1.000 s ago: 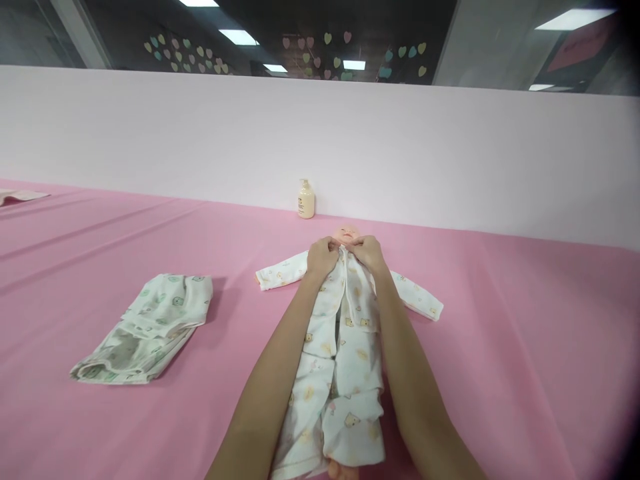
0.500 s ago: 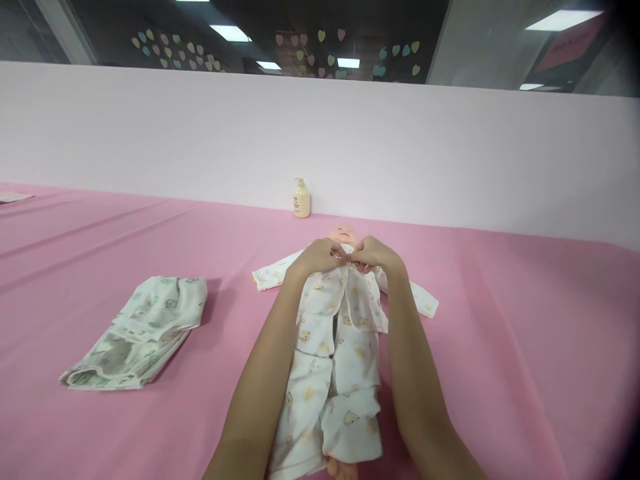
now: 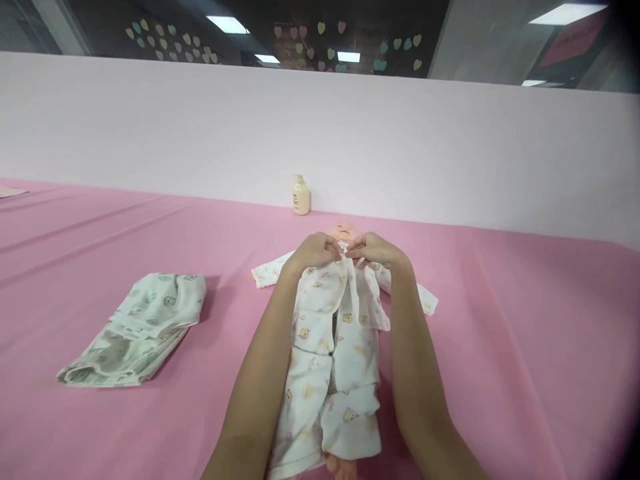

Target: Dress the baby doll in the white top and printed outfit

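A baby doll (image 3: pixel 343 231) lies on its back, its head toward the wall and one foot showing at the bottom. It wears a white printed baby jacket (image 3: pixel 320 290) with the sleeves spread out and white printed trousers (image 3: pixel 305 400). At the neck, my left hand (image 3: pixel 318 251) pinches one front edge of the jacket. Close beside it, my right hand (image 3: pixel 374 249) pinches the other front edge with bent fingers. Below my hands the jacket front hangs slightly apart. The fastening between the fingertips is too small to make out.
A folded white cloth with green prints (image 3: pixel 145 327) lies to the left on the pink sheet (image 3: pixel 500 373). A cream pump bottle (image 3: pixel 301 196) stands at the back against the white wall (image 3: pixel 400 140). Something flat and pale (image 3: pixel 11 192) lies at the far left edge.
My fingertips have drawn slightly apart at the doll's collar, and the right front edge of the jacket has lifted and shifted a little. The view has tilted slightly.
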A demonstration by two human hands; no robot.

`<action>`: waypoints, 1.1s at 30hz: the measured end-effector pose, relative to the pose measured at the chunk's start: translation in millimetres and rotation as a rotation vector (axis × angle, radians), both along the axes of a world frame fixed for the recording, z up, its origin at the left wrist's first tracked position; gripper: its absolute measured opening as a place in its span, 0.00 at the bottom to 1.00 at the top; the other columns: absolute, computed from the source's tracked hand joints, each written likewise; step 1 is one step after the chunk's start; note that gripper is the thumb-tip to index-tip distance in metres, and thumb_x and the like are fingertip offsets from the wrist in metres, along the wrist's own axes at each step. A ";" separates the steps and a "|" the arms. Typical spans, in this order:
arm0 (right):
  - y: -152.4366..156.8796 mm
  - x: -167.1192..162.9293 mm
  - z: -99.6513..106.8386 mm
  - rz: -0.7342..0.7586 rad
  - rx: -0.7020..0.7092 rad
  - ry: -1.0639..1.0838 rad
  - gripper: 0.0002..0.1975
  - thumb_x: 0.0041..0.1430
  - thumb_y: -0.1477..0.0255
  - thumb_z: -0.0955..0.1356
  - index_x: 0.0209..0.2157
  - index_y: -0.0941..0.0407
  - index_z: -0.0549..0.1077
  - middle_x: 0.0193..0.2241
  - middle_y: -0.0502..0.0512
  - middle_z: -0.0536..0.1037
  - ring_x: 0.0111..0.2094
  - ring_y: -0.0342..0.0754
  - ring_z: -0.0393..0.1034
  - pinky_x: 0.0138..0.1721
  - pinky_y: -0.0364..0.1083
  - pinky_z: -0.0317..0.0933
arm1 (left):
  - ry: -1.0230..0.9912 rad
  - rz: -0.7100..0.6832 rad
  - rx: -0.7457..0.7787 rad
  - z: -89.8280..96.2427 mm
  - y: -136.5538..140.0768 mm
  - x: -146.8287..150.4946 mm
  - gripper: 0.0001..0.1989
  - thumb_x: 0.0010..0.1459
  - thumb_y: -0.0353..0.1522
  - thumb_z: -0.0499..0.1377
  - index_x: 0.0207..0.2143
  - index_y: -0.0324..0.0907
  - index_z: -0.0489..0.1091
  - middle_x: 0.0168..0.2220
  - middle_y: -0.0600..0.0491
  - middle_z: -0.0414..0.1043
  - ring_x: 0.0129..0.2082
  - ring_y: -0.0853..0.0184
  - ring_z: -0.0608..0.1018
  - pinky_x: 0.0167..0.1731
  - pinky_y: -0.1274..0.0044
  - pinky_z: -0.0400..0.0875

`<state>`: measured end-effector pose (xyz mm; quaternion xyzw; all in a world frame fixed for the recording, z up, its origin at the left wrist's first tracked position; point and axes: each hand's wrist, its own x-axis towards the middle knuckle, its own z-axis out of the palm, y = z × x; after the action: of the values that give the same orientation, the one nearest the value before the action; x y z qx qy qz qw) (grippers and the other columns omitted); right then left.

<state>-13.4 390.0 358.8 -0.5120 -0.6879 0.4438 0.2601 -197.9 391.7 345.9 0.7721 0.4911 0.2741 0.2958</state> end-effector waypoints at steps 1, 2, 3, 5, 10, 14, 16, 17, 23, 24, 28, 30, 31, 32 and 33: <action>-0.1 0.2 0.2 0.001 0.002 0.012 0.02 0.50 0.78 0.71 0.26 0.62 0.74 0.28 0.55 0.75 0.25 0.41 0.69 0.23 0.38 0.65 | -0.011 0.005 -0.009 0.1 -0.2 0.3 0.09 0.45 0.31 0.60 0.31 0.39 0.74 0.29 0.53 0.77 0.28 0.68 0.76 0.26 0.80 0.66; 0.0 0.6 0.2 0.001 0.008 0.029 0.02 0.51 0.77 0.70 0.26 0.62 0.74 0.27 0.55 0.74 0.25 0.40 0.68 0.23 0.38 0.65 | -0.021 0.011 -0.018 0.0 -0.3 0.7 0.09 0.44 0.30 0.60 0.32 0.39 0.74 0.29 0.52 0.77 0.29 0.67 0.76 0.26 0.80 0.67; 0.2 1.1 0.0 0.002 0.016 0.047 0.02 0.52 0.77 0.70 0.27 0.62 0.74 0.27 0.54 0.74 0.25 0.39 0.67 0.24 0.38 0.65 | -0.031 0.016 -0.027 -0.1 -0.3 0.9 0.10 0.44 0.30 0.60 0.32 0.39 0.73 0.29 0.52 0.77 0.29 0.67 0.76 0.26 0.80 0.67; 0.9 2.1 -0.8 0.008 0.025 0.075 0.03 0.52 0.77 0.69 0.27 0.62 0.75 0.27 0.54 0.74 0.24 0.39 0.67 0.24 0.38 0.66 | -0.052 0.019 -0.046 -0.4 -0.1 1.3 0.11 0.43 0.29 0.61 0.33 0.39 0.72 0.29 0.52 0.77 0.29 0.67 0.76 0.26 0.80 0.67; 3.0 1.9 -2.6 0.001 0.020 0.058 0.03 0.49 0.80 0.69 0.29 0.63 0.75 0.28 0.56 0.75 0.26 0.41 0.68 0.25 0.39 0.67 | -0.145 0.016 -0.068 -0.4 -0.8 1.0 0.14 0.42 0.30 0.62 0.35 0.39 0.69 0.28 0.53 0.76 0.27 0.69 0.75 0.23 0.81 0.65; 0.9 0.9 0.4 -0.017 0.056 0.073 0.02 0.49 0.80 0.68 0.27 0.62 0.75 0.32 0.57 0.76 0.29 0.42 0.69 0.26 0.39 0.68 | -0.192 0.022 -0.097 2.0 -3.8 0.1 0.13 0.42 0.31 0.63 0.34 0.40 0.68 0.27 0.55 0.74 0.23 0.72 0.71 0.20 0.82 0.62; -1.6 0.3 3.0 -0.031 0.069 0.056 0.02 0.49 0.80 0.68 0.26 0.62 0.75 0.32 0.57 0.77 0.29 0.42 0.69 0.26 0.39 0.68 | -0.216 0.025 -0.103 3.4 -6.0 -1.0 0.13 0.42 0.31 0.63 0.33 0.40 0.68 0.25 0.57 0.72 0.22 0.74 0.70 0.19 0.83 0.61; -2.9 -0.3 4.2 -0.038 0.075 0.043 0.02 0.49 0.80 0.68 0.26 0.62 0.75 0.32 0.57 0.77 0.29 0.42 0.69 0.27 0.39 0.67 | -0.232 0.028 -0.104 4.0 -7.1 -1.6 0.12 0.42 0.30 0.63 0.32 0.40 0.68 0.25 0.57 0.72 0.22 0.74 0.69 0.19 0.83 0.60; -6.7 -7.8 7.2 -0.047 0.114 0.033 0.07 0.48 0.82 0.68 0.31 0.62 0.74 0.30 0.56 0.76 0.31 0.43 0.70 0.27 0.38 0.67 | -0.263 0.045 -0.102 4.4 -8.5 -1.6 0.12 0.43 0.30 0.62 0.33 0.40 0.68 0.25 0.57 0.71 0.22 0.74 0.69 0.19 0.83 0.60; -6.9 -8.9 7.4 -0.052 0.118 0.047 0.09 0.48 0.83 0.67 0.33 0.62 0.74 0.30 0.55 0.75 0.31 0.43 0.70 0.27 0.39 0.68 | -0.253 0.043 -0.106 4.2 -8.0 -1.0 0.12 0.43 0.30 0.62 0.33 0.40 0.68 0.24 0.57 0.71 0.21 0.74 0.69 0.19 0.83 0.60; -8.8 -10.5 9.1 -0.059 0.148 0.072 0.13 0.47 0.83 0.68 0.38 0.61 0.73 0.31 0.55 0.75 0.33 0.44 0.71 0.27 0.39 0.68 | -0.237 0.036 -0.124 4.1 -6.3 0.6 0.12 0.43 0.30 0.62 0.33 0.40 0.67 0.24 0.57 0.70 0.22 0.74 0.69 0.19 0.83 0.59; -10.3 -9.9 10.5 -0.060 0.160 0.071 0.14 0.48 0.83 0.68 0.39 0.61 0.73 0.31 0.55 0.75 0.33 0.44 0.71 0.28 0.39 0.68 | -0.237 0.036 -0.127 3.9 -6.2 0.5 0.12 0.42 0.30 0.63 0.33 0.40 0.67 0.23 0.58 0.70 0.21 0.74 0.68 0.19 0.82 0.59; -11.0 -9.5 11.1 -0.057 0.154 0.070 0.13 0.48 0.83 0.68 0.39 0.61 0.73 0.30 0.54 0.75 0.33 0.44 0.71 0.28 0.39 0.69 | -0.234 0.033 -0.125 3.7 -6.2 0.4 0.12 0.42 0.30 0.63 0.32 0.40 0.67 0.22 0.58 0.69 0.21 0.74 0.67 0.19 0.82 0.58; -11.6 -9.1 11.7 -0.054 0.143 0.066 0.14 0.48 0.83 0.67 0.39 0.61 0.73 0.29 0.54 0.75 0.32 0.44 0.71 0.29 0.39 0.69 | -0.233 0.028 -0.121 3.3 -6.2 0.2 0.11 0.42 0.30 0.63 0.31 0.41 0.66 0.21 0.59 0.67 0.20 0.74 0.66 0.19 0.82 0.58; -12.2 -8.7 12.2 -0.047 0.126 0.062 0.14 0.48 0.83 0.67 0.39 0.61 0.73 0.28 0.53 0.75 0.32 0.44 0.71 0.30 0.40 0.69 | -0.234 0.019 -0.117 2.9 -6.0 0.1 0.11 0.42 0.29 0.63 0.30 0.41 0.65 0.21 0.60 0.66 0.19 0.75 0.65 0.19 0.82 0.57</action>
<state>-22.2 377.8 371.0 -0.4965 -0.6939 0.4090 0.3235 -197.9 385.6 348.9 0.7116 0.4757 0.3360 0.3931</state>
